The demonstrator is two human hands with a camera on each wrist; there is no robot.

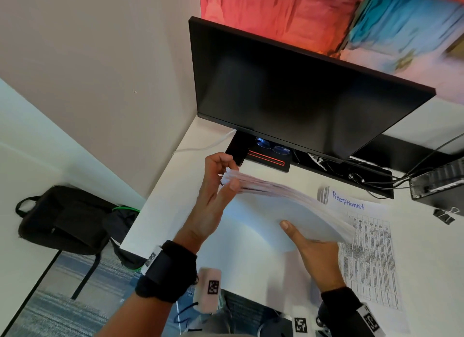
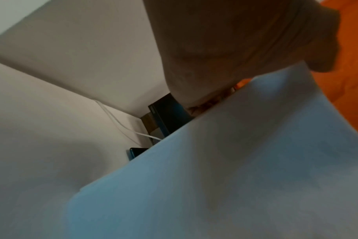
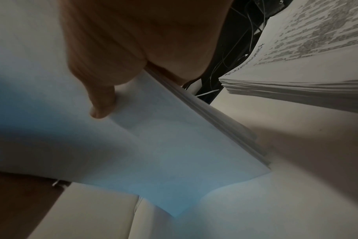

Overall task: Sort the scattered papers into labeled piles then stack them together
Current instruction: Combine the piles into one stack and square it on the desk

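Mid-frame, one left hand [image 1: 213, 201] pinches the sheaf [image 1: 283, 211]'s far end; one right hand [image 1: 316, 251] grips its near edge, lifted above the desk [image 1: 175, 198]. At right, one labelled pile [image 1: 369, 248]; only the right wrist view shows its stacked edges.

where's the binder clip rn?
Head view: the binder clip lies on the white desk at far right, beyond the Receptionist pile and just in front of the black box with cables.
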